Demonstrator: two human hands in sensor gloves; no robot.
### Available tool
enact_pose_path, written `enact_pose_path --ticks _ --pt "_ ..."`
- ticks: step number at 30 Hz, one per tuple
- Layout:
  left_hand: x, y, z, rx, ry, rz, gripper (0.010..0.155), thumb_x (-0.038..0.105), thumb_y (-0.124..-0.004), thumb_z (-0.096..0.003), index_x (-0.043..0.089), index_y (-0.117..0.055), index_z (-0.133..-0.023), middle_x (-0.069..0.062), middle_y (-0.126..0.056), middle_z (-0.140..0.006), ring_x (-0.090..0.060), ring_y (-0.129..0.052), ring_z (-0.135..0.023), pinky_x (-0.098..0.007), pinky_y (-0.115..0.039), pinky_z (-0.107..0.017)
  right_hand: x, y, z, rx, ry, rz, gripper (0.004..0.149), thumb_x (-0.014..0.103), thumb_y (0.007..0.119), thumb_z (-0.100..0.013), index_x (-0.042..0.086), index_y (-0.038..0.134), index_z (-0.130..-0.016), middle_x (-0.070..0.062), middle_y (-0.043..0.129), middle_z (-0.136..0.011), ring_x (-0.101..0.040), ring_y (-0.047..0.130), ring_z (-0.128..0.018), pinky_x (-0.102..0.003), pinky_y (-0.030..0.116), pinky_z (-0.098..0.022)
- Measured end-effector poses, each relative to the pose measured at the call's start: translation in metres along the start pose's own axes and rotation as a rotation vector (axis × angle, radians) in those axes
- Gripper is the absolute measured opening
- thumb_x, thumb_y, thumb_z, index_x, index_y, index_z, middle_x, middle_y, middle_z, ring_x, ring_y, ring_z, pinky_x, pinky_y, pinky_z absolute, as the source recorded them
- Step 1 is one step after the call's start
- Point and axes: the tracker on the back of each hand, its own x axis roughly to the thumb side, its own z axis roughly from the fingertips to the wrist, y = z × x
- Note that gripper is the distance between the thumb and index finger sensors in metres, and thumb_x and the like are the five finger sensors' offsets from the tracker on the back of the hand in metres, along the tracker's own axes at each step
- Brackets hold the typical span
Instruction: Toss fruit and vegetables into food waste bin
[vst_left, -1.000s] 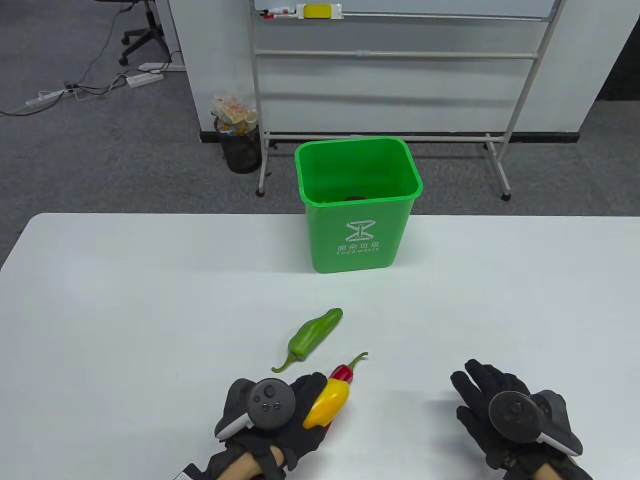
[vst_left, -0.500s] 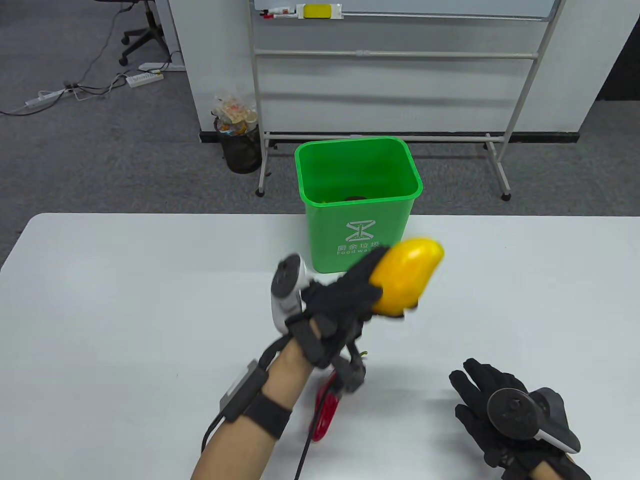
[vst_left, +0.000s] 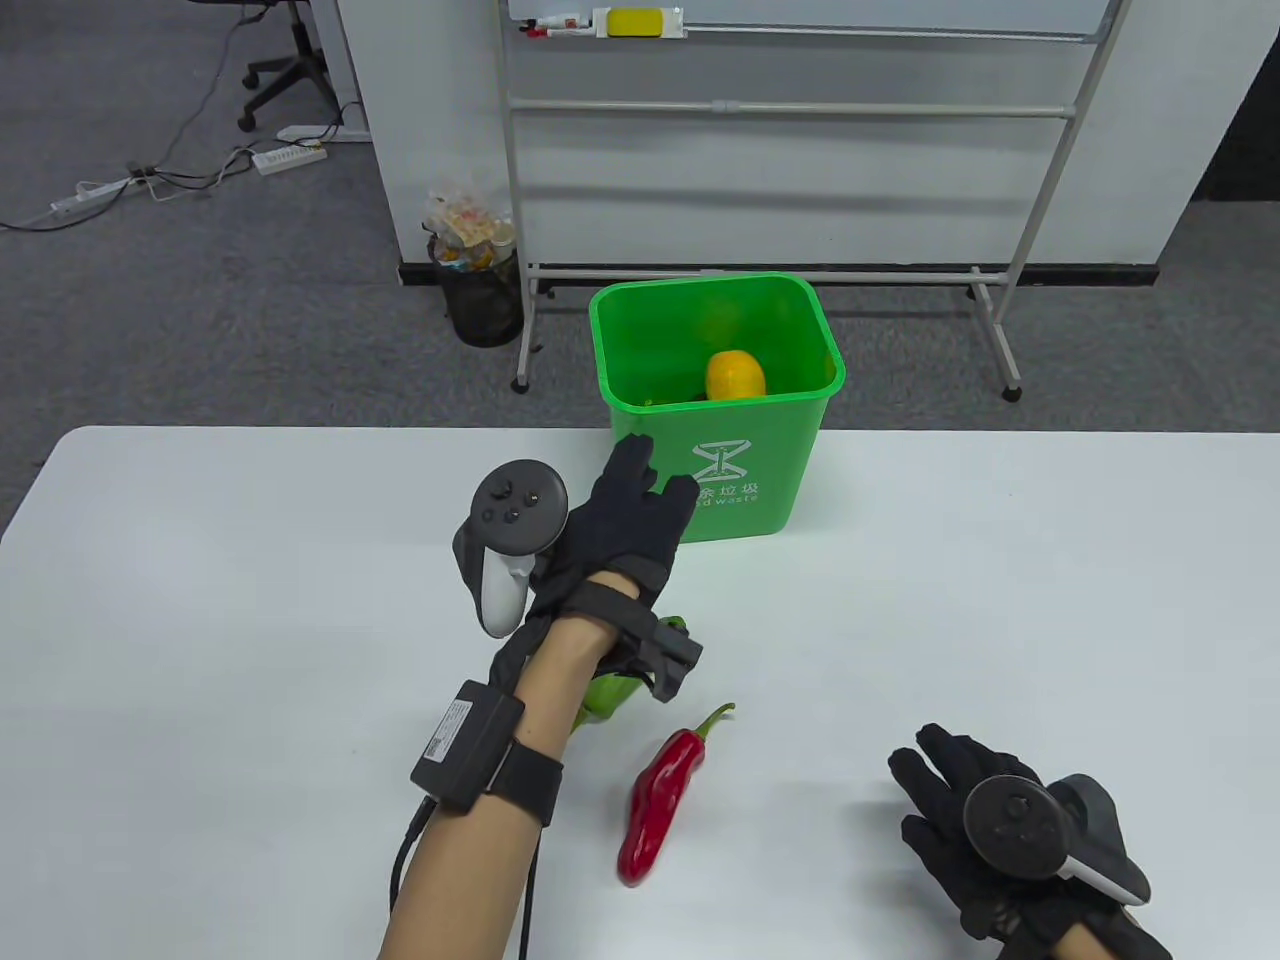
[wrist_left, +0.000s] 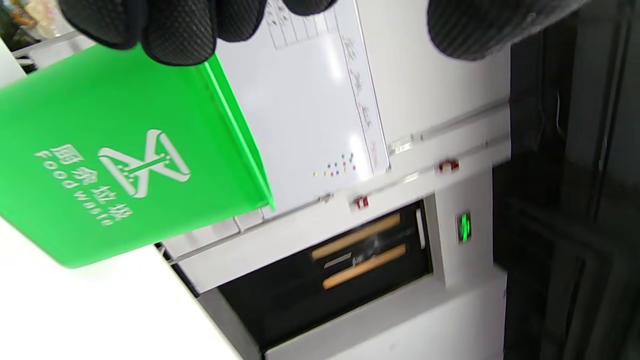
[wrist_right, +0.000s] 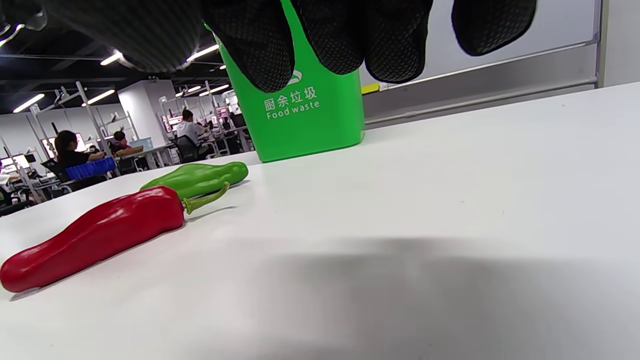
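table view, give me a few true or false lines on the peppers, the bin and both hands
1. A yellow pepper is inside the green bin. True.
2. The left hand holds the red pepper. False: its grip is empty, and the red pepper lies on the table.
3. The green pepper lies on the table. True.
4. The right hand is over the bin. False: it is low at the table's near edge.

Table view overhead, wrist views low, sharing bin (vst_left: 716, 470)
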Motion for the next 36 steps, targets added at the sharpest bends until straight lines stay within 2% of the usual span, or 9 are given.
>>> enact_pose_path --ticks 4,7,11,15,19,24,28,36 --pt "0.010 -0.020 0.030 -0.093 -0.059 -0.205 0.084 0.057 -0.070 -0.0474 0.006 -0.038 -0.106 -0.033 -0.048 -0.107 -0.057 -0.070 -0.088 -0.066 -0.064 -0.062 0.003 0.000 0.001 -0.005 -0.011 0.012 0.069 0.049 0.070 -0.043 0.018 0.061 -0.105 -0.017 0.050 -0.112 -0.047 0.062 -0.102 -0.070 0.051 -0.069" --pt "0.007 -0.040 0.048 -0.121 -0.064 -0.318 0.085 0.058 -0.071 -0.0463 0.006 -0.039 -0.105 -0.032 -0.054 -0.104 -0.053 -0.077 -0.083 -0.062 -0.070 -0.058 0.003 0.000 0.001 -0.005 -0.014 0.016 0.069 0.049 0.070 -0.043 0.018 0.061 -0.105 -0.016 0.050 -0.112 -0.047 0.062 -0.102 -0.070 0.051 -0.069" --pt "-0.023 -0.083 0.067 -0.220 0.011 -0.604 0.084 0.057 -0.075 -0.0442 0.005 -0.044 -0.103 -0.031 -0.061 -0.101 -0.049 -0.084 -0.076 -0.057 -0.075 -0.053 0.004 0.000 0.001 -0.004 -0.020 0.019 0.069 0.049 0.070 -0.043 0.018 0.061 -0.104 -0.016 0.051 -0.112 -0.047 0.062 -0.102 -0.070 0.051 -0.069" --pt "-0.057 -0.119 0.073 -0.332 0.117 -0.796 0.085 0.056 -0.078 -0.0420 0.004 -0.047 -0.102 -0.030 -0.063 -0.098 -0.046 -0.086 -0.072 -0.053 -0.077 -0.049 0.004 0.000 0.002 0.000 -0.024 0.017 0.069 0.049 0.070 -0.043 0.018 0.061 -0.104 -0.016 0.051 -0.111 -0.047 0.062 -0.102 -0.070 0.051 -0.069" --pt "-0.083 -0.140 0.073 -0.395 0.241 -0.935 0.089 0.056 -0.080 -0.0401 0.002 -0.045 -0.101 -0.030 -0.062 -0.098 -0.046 -0.085 -0.071 -0.052 -0.077 -0.049 0.005 0.000 0.003 -0.007 -0.031 0.016 0.069 0.049 0.070 -0.043 0.018 0.061 -0.104 -0.016 0.051 -0.111 -0.047 0.062 -0.102 -0.070 0.051 -0.069" --pt "-0.099 -0.151 0.069 -0.417 0.350 -1.063 0.093 0.057 -0.081 -0.0387 0.001 -0.042 -0.101 -0.031 -0.061 -0.097 -0.046 -0.086 -0.070 -0.051 -0.078 -0.048 0.005 0.000 0.003 -0.004 -0.031 0.010 0.069 0.049 0.070 -0.043 0.018 0.061 -0.104 -0.015 0.051 -0.111 -0.047 0.062 -0.102 -0.070 0.051 -0.069" --pt "-0.112 -0.155 0.065 -0.441 0.428 -1.068 0.095 0.057 -0.083 -0.0379 0.000 -0.041 -0.101 -0.031 -0.063 -0.095 -0.045 -0.089 -0.068 -0.050 -0.080 -0.046 0.004 -0.001 0.004 0.003 -0.027 0.004 0.069 0.049 0.070 -0.043 0.018 0.061 -0.104 -0.016 0.051 -0.111 -0.047 0.062 -0.102 -0.070 0.051 -0.069" --pt "-0.125 -0.161 0.062 -0.466 0.461 -1.101 0.090 0.054 -0.087 -0.0373 0.000 -0.049 -0.099 -0.027 -0.073 -0.088 -0.038 -0.096 -0.059 -0.045 -0.085 -0.040 0.004 -0.001 0.004 0.008 -0.030 0.003 0.069 0.049 0.070 -0.043 0.018 0.061 -0.104 -0.015 0.051 -0.111 -0.047 0.062 -0.102 -0.070 0.051 -0.069"
